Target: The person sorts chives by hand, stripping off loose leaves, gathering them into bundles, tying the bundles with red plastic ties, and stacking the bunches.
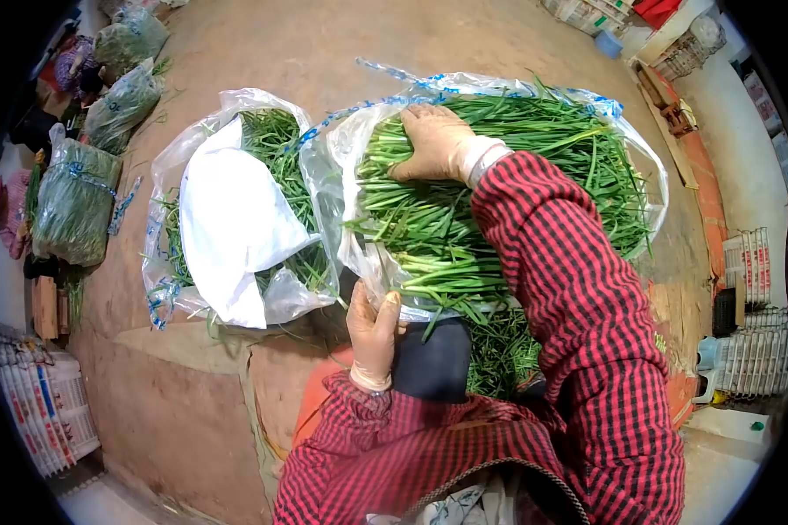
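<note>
A clear plastic bag [352, 162] lies spread open in front of me, heaped with chives [543, 131], their pale stem ends toward the left. My right hand [433, 144], in a pale thin glove, rests on the stem ends with its fingers stretched out. At the bag's near edge my left hand [374, 337], gloved too, has its thumb and fingers closed on the plastic. To the left lies a second clear bag [171, 166] of greens, partly covered by a white sheet [236, 223]. Its contents show only around the sheet.
Loose greens [502, 350] lie by my knees. Tied, packed bags [77, 201] line the left side, where another person [79, 66] is partly visible. Stacked white crates [48, 411] stand at lower left, and more crates [756, 350] at right. A brown floor [324, 44] stretches ahead.
</note>
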